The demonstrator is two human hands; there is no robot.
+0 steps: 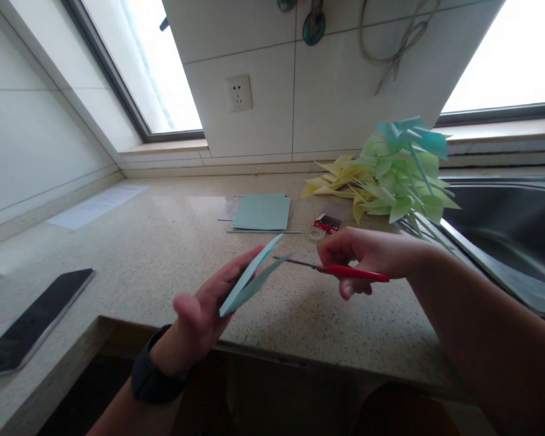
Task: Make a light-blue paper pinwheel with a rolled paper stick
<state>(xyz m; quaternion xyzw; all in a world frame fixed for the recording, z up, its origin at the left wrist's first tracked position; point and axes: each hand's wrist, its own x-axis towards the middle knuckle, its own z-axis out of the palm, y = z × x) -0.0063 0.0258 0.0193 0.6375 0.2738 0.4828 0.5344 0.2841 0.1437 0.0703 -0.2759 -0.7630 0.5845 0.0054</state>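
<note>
My left hand (209, 306) pinches a folded light-blue paper sheet (249, 277) above the front edge of the speckled counter (163, 242). My right hand (367, 254) grips red-handled scissors (340, 269), whose blades point left and meet the paper's upper edge. A black watch (152, 378) sits on my left wrist.
A stack of blue paper (261, 212) lies at the back of the counter, with a tape roll (317, 234) and a small red box (327, 223) beside it. A heap of yellow, green and blue paper pinwheels (390, 175) stands by the steel sink (518, 230). A phone (31, 321) lies at the left.
</note>
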